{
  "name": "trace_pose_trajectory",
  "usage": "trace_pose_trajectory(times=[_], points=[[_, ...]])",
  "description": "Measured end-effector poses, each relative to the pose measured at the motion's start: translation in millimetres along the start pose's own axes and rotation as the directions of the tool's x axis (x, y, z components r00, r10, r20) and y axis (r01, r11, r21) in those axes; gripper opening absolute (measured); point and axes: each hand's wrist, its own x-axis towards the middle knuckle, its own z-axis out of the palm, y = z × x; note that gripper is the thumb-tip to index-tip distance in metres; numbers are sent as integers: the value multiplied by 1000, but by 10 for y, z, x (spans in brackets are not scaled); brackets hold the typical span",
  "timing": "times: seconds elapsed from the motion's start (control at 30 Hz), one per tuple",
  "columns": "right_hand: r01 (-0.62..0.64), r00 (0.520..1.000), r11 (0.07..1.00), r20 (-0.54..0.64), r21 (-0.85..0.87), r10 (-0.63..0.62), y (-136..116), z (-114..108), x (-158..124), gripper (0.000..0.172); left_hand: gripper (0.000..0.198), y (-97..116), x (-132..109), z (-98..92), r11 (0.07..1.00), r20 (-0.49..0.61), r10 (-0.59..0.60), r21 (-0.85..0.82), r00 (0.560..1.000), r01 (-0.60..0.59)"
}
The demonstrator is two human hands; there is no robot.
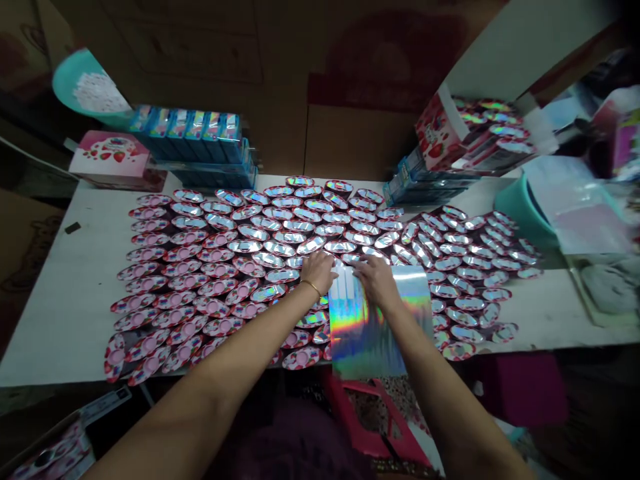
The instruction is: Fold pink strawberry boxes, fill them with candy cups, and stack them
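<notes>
A shiny holographic sheet with pale strips near its upper left lies over the packs and reaches past the table's front edge. My right hand is over its upper part, fingers bent and pinched together at the top edge. Just left of the sheet's top corner is my left hand, its fingers curled closed against the packs; what the fingertips hold is too small to make out. Around both hands stand many oval-topped red and pink packs. Those toward the back and right carry shiny silver tops.
On the white table, blue boxes and a pink strawberry box stand at the back left. An open strawberry carton sits on blue boxes at the back right, near a teal bin. Cardboard rises behind.
</notes>
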Motion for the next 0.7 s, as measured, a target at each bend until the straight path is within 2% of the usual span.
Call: trace_pose_trajectory(times=[0.07, 0.17, 0.3, 0.37, 0.47, 0.57, 0.7], points=[[33, 999, 999, 29, -7, -33, 34, 106, -27, 24, 11, 14, 46, 84, 999, -14, -31, -9, 999, 31], [59, 998, 998, -6, 5, -59, 32, 197, -171, 26, 10, 11, 24, 144, 997, -42, -65, -31, 997, 64], [83, 995, 995, -64, 47, -80, -3, 109, -317, 22, 12, 24, -9, 146, 996, -58, -85, -23, 995, 84], [78, 994, 994, -76, 73, -72, -30, 32, -304, 23, 13, 24, -16, 142, 996, -66, -82, -29, 994, 81], [55, 998, 998, -32, 35, -53, -53, -12, -203, 31, 13, 3, -35, 143, 994, -108, -84, -77, 991, 76], [62, 998, 998, 0, -9, -62, -63, 41, -97, 28, 12, -44, -65, 140, 988, -167, -98, -138, 981, 75], [70, 996, 998, -56, 1, -70, -143, 145, -48, 24, 12, -128, -95, 100, 978, -250, -133, -191, 959, 86]])
